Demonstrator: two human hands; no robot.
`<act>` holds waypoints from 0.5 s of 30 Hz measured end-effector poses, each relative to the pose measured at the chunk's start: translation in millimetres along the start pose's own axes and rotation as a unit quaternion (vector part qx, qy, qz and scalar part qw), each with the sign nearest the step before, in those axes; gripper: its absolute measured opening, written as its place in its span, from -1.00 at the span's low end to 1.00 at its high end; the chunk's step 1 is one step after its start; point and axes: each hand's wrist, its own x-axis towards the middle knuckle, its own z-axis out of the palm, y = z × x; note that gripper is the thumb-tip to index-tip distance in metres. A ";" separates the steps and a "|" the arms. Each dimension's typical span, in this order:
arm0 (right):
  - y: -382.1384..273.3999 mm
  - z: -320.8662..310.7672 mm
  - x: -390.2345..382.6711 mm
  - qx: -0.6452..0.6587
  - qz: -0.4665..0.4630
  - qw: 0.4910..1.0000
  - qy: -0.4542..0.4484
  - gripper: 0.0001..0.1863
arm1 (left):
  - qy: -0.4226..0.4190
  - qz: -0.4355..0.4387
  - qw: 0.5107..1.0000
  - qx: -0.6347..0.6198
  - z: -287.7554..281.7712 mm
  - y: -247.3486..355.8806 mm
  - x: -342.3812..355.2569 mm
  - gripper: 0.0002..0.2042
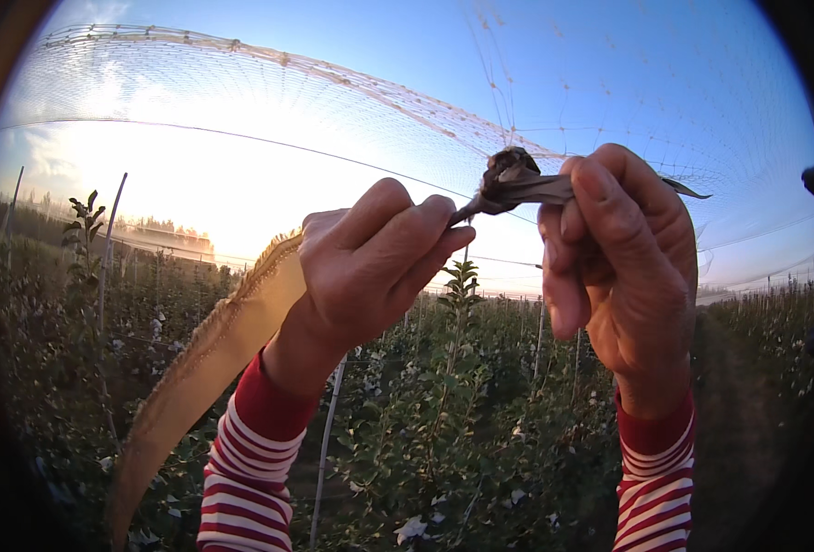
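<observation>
Both of my hands are raised against the sky at a dark, bunched knot of brownish fabric strip (510,175) on the gathered edge of a net (407,103). My left hand (375,244) is closed on the strip just left of the knot. A long tan length of the strip (209,359), frayed along one edge, hangs down behind that wrist. Between thumb and fingers, my right hand (623,248) pinches the flat end right of the knot, and a thin pointed tip pokes out beyond it. The fingertips of my left hand are partly hidden.
Netting spreads overhead, and a dark wire (269,140) runs below its edge. Slanting poles (329,451) stand among rows of leafy young trees (453,368). White scraps (411,529) dot the ground. A dirt track (733,396) runs along the right, near a dark object at the rim.
</observation>
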 end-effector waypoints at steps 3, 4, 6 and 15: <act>-5.7 -1.9 -1.4 0.016 -0.064 0.998 0.021 -0.69 | -0.004 0.042 0.994 0.103 -7.3 -14.2 -0.1 -0.83; -5.2 -3.7 -2.7 -0.014 -0.094 0.995 0.014 -0.69 | 0.002 0.051 0.994 0.099 -5.8 -17.0 0.3 -0.83; -0.9 -3.0 -6.1 -0.135 -0.184 0.973 0.030 -0.69 | -0.008 0.052 0.994 0.096 -5.3 -16.2 2.6 -0.84; -2.1 0.8 17.2 -0.168 -0.101 0.966 -0.167 -0.66 | -0.071 0.064 0.981 0.168 -14.1 -23.2 -7.0 -0.86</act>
